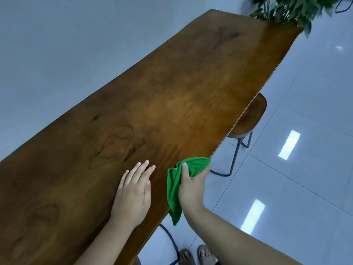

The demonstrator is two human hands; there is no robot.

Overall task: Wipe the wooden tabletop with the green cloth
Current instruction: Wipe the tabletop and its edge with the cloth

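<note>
A long wooden tabletop (172,96) runs from the lower left to the upper right of the head view. My right hand (192,188) grips a bunched green cloth (173,190) at the table's near right edge, and part of the cloth hangs over that edge. My left hand (133,192) lies flat on the wood just left of the cloth, fingers spread slightly, holding nothing.
A round wooden stool (250,119) with black metal legs stands under the right edge. A leafy plant (290,10) sits past the table's far end. Grey wall runs along the left, glossy tiled floor (296,169) on the right. My sandalled feet (196,256) show below.
</note>
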